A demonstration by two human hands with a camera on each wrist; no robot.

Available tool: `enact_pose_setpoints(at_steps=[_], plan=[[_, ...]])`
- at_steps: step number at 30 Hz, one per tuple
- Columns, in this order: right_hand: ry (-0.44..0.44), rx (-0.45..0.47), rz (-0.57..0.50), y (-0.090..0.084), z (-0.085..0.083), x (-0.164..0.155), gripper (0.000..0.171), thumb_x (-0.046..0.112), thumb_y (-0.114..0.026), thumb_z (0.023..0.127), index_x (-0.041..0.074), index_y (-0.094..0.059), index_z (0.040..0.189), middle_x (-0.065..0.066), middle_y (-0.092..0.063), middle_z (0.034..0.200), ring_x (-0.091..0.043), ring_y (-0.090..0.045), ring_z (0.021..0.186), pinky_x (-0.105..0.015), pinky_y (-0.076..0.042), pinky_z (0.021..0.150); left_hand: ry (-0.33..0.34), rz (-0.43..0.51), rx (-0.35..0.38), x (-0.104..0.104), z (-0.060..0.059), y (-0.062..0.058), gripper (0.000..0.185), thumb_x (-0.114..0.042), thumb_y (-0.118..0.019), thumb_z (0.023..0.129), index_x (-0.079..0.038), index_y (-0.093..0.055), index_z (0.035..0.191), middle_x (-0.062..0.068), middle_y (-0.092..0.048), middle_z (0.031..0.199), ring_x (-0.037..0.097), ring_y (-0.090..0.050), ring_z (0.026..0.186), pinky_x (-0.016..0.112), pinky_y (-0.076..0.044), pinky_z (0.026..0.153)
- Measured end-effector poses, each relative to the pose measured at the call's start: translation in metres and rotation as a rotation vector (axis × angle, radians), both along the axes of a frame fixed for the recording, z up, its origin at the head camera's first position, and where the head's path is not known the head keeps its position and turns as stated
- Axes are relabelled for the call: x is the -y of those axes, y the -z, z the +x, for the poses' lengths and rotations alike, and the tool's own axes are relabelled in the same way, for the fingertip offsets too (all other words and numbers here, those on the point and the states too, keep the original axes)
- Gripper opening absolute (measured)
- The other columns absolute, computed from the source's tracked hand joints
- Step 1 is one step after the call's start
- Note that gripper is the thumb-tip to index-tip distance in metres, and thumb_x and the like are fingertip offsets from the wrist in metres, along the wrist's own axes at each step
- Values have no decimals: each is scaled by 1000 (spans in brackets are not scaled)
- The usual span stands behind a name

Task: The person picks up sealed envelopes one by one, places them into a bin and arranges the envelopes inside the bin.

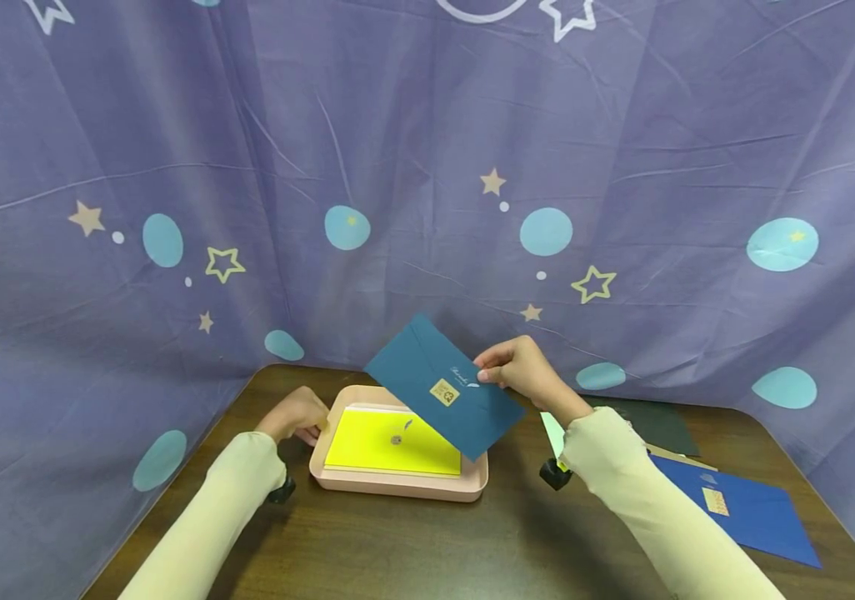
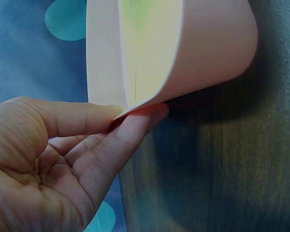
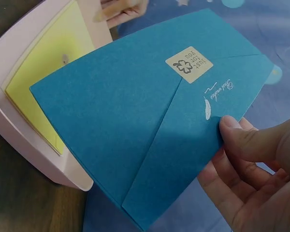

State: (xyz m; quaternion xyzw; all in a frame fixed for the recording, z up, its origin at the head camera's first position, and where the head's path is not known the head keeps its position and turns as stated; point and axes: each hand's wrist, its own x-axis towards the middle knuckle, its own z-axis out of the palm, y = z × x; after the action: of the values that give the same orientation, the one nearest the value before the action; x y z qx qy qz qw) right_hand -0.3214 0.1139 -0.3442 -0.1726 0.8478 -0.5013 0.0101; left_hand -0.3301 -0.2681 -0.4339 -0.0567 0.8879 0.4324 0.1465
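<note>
My right hand (image 1: 498, 372) pinches the right end of a teal envelope (image 1: 442, 387), held tilted in the air over a pink tray (image 1: 397, 485). The right wrist view shows the thumb (image 3: 241, 137) on the flap side of the teal envelope (image 3: 135, 135), near a beige sticker (image 3: 188, 61). A yellow envelope (image 1: 390, 446) lies flat in the tray. My left hand (image 1: 300, 417) holds the tray's left end; thumb (image 2: 82, 118) and forefinger (image 2: 130, 137) pinch the rim of the tray (image 2: 208, 58).
The tray stands on a dark wooden table (image 1: 427, 542). A blue envelope (image 1: 742, 508) and a dark envelope (image 1: 656, 423) lie at the right, behind my right forearm. A purple star-patterned cloth (image 1: 427, 167) closes off the back and sides.
</note>
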Motion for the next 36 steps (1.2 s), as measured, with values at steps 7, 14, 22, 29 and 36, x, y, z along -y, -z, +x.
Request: enact_pose_setpoints(at_steps=[7,14,22,29,36], plan=[[-32,-49,69,7,2,21,12,-3,-78,83,0,-80,95,-13,-77,87,-13,-60,69,-24,-54,59,-38,-38,-12,-4,6,1,20,12,-55,76,14,-67,91,10,-63,68,15,-62,52,27,-62,50],[-51,-73,150,12,4,36,12,-2,-80,82,4,-81,92,-10,-79,92,-16,-73,83,-32,-65,76,-34,-46,-3,-4,5,0,15,11,-55,77,11,-67,84,10,-63,68,15,-62,54,28,-63,52],[-99,-104,224,16,4,49,12,-2,-79,82,5,-81,92,-9,-79,90,-16,-74,81,-31,-65,73,-27,-30,-8,-3,5,0,16,12,-54,77,13,-67,86,10,-62,69,15,-61,54,28,-63,52],[-128,-128,266,17,5,56,11,-3,-80,80,6,-81,88,-7,-78,84,-14,-71,75,-28,-64,68,-33,-35,-15,-4,4,0,15,12,-55,77,13,-67,86,9,-60,68,14,-59,53,27,-63,52],[-151,-145,297,19,5,63,13,-5,-81,78,4,-81,88,-6,-78,83,-11,-70,73,-27,-63,68,-19,-16,-30,-3,4,1,13,13,-53,76,10,-65,80,10,-61,67,16,-62,54,29,-63,52]])
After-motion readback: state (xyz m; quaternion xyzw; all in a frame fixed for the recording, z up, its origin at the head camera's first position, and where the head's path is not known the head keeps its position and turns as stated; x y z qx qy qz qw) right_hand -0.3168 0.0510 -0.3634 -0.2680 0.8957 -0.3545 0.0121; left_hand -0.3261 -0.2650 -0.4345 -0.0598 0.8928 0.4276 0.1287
